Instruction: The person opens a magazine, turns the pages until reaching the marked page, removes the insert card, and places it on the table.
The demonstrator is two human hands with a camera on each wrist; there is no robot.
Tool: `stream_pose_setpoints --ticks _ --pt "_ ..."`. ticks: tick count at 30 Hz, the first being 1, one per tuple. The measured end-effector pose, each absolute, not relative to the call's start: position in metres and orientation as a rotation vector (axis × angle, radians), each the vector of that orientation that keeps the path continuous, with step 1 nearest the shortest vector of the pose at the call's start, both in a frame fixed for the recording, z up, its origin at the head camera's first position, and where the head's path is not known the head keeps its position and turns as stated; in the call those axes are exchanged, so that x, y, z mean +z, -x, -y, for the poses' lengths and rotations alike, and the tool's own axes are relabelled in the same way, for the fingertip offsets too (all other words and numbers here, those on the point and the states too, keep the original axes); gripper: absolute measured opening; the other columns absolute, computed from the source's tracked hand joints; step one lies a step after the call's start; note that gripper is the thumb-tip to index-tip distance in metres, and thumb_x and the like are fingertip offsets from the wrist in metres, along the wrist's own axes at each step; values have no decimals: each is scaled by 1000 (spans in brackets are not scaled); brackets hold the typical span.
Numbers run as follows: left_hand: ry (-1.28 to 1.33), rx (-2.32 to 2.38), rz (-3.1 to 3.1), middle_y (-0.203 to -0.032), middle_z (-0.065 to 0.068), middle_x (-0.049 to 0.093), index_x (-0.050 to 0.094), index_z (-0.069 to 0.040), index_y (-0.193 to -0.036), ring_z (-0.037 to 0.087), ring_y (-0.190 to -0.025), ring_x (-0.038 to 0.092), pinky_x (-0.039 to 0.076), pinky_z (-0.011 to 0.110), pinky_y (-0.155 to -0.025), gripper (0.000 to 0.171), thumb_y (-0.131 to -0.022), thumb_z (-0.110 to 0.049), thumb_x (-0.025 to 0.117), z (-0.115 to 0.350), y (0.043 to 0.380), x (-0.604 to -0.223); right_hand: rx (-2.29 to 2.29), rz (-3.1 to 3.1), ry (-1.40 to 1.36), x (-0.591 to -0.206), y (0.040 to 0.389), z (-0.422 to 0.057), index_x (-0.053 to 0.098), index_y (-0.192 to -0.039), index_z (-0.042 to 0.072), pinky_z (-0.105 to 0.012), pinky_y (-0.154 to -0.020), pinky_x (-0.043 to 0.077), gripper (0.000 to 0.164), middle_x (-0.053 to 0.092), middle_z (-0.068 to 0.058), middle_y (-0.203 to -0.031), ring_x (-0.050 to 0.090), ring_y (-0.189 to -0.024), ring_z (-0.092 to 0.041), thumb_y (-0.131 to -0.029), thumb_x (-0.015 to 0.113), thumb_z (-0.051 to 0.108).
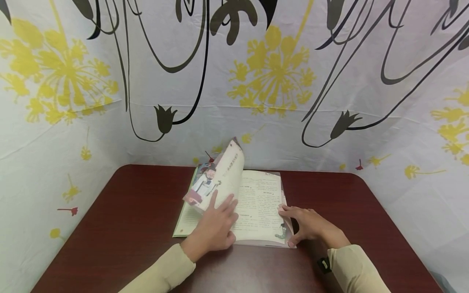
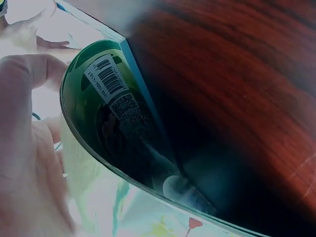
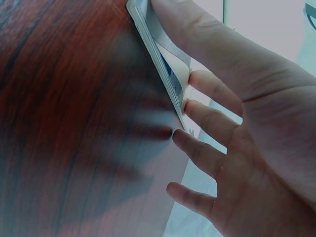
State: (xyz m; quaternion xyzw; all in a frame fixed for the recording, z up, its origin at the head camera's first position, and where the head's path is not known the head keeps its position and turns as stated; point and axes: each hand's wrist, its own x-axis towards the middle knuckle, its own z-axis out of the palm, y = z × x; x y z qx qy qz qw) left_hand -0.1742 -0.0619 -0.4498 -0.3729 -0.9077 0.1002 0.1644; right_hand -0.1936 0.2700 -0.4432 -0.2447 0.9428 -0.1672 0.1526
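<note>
An open book (image 1: 258,203) lies on the table, with printed text on its right page. A leaf with a coloured picture (image 1: 205,187) stands curled up over the left side. My left hand (image 1: 214,228) rests on the foot of that leaf, fingers extended. In the left wrist view the left hand (image 2: 29,143) is beside a curved green cover (image 2: 84,113) that carries a barcode label (image 2: 108,79). At the right edge my right hand (image 1: 311,224) pinches page edges, thumb at the lower corner and index finger higher up. The right wrist view shows the pages (image 3: 173,52) bowed between thumb and fingertips.
The dark red wooden table (image 1: 121,228) has rounded far corners. Behind and beside it hangs a white cloth (image 1: 205,89) with yellow flowers and dark vines. A black band (image 1: 324,265) is at the right wrist, by the pale sleeve (image 1: 355,268).
</note>
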Motion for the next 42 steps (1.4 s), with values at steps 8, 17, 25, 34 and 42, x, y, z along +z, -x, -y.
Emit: stream_pose_setpoints --ticks 8,17,25,34,42 --pt "954 130 2788 -149 10 48 64 -16 -123 31 -141 38 34 70 -99 46 -85 -44 62 65 170 -450 -471 -2720 728 -444 195 -270 54 -142 4 -73 -102 25 102 42 -16 -153 38 -139 -44 -58 90 49" --pt "892 -117 2968 -153 12 42 58 -13 -135 32 -143 36 39 66 -97 56 -89 -45 61 66 170 -451 -461 -2721 718 -445 196 -269 55 -142 5 -74 -101 26 101 42 -16 -153 38 -139 -44 -58 90 50" --pt "953 -66 2901 -150 13 45 60 -10 -131 32 -141 38 41 65 -96 84 -76 -74 65 64 170 -455 -444 -2752 713 -446 195 -268 57 -141 7 -74 -101 27 97 45 -16 -152 39 -139 -43 -61 90 50" --pt "947 -38 2889 -151 14 44 59 -11 -131 32 -141 39 42 65 -96 91 -70 -77 70 63 170 -458 -437 -2797 744 -446 197 -266 61 -136 6 -72 -101 30 91 50 -17 -147 43 -136 -44 -65 84 60" --pt "933 -49 2920 -151 14 44 59 -11 -132 33 -141 38 42 64 -96 90 -70 -75 71 62 170 -458 -469 -2825 805 -444 199 -264 62 -133 5 -65 -98 39 79 58 -18 -138 52 -127 -44 -77 78 58"
